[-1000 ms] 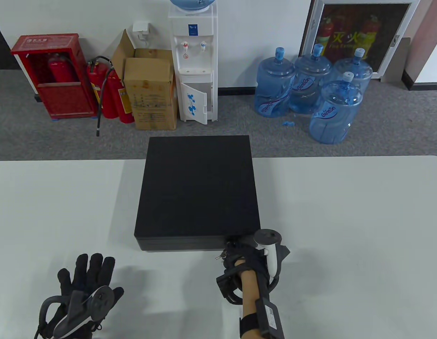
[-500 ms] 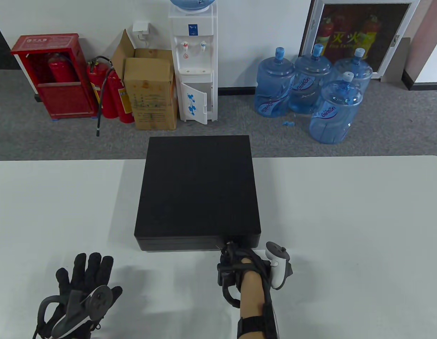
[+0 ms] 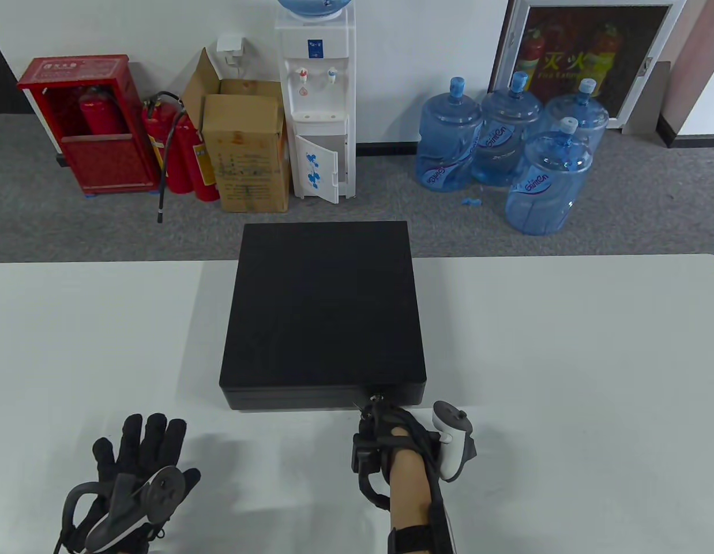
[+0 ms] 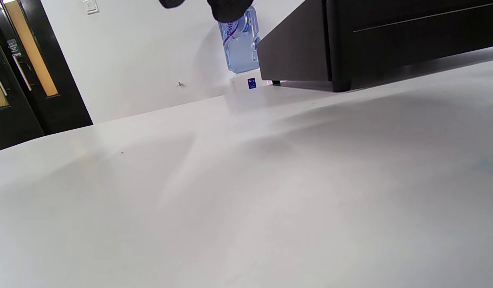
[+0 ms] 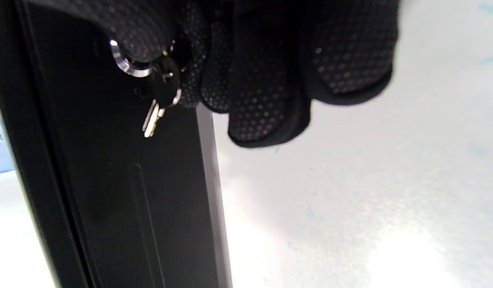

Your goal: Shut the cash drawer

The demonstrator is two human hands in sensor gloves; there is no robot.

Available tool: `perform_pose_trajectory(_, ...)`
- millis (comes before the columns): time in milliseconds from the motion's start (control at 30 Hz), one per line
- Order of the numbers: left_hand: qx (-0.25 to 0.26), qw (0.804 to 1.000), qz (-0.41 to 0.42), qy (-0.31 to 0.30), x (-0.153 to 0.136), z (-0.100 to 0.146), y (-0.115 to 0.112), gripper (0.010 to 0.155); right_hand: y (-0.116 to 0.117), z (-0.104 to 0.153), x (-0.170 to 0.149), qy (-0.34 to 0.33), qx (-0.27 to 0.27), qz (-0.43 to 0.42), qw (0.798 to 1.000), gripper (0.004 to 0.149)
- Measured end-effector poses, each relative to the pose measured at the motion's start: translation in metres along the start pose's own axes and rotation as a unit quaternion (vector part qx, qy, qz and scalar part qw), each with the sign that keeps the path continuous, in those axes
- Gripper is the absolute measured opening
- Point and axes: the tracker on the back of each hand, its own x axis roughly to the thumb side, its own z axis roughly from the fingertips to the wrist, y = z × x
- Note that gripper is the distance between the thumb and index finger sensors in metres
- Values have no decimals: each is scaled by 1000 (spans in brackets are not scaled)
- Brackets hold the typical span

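The black cash drawer (image 3: 322,311) sits in the middle of the white table (image 3: 564,375), and its front panel looks flush with the case. My right hand (image 3: 375,408) is at the right part of the front panel. In the right wrist view its fingers (image 5: 246,80) curl around the key at the chrome lock (image 5: 128,66), and a second key (image 5: 156,116) dangles below on the ring. My left hand (image 3: 141,456) rests flat and open on the table, left of the drawer and apart from it. The drawer's front corner shows in the left wrist view (image 4: 390,36).
The drawer's back end overhangs the table's far edge. On the floor beyond stand a water dispenser (image 3: 316,104), a cardboard box (image 3: 247,150), fire extinguishers (image 3: 184,150) and several blue water bottles (image 3: 507,144). Bare table lies on both sides of the drawer.
My right hand has turned at the wrist at the lock. Its tracker swung from above the hand to its right side. The left hand and the drawer have not moved.
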Motion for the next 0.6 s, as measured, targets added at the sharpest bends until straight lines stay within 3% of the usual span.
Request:
perform_pose_trajectory(367, 14, 1000, 2, -7, 1, 3, 4, 83, -1, 19, -3, -19, -1, 40, 999, 40)
perform_pose_trajectory(600, 12, 1000, 3, -6, 1, 4, 4, 83, -1, 40, 8, -82, -23, 68, 994, 41)
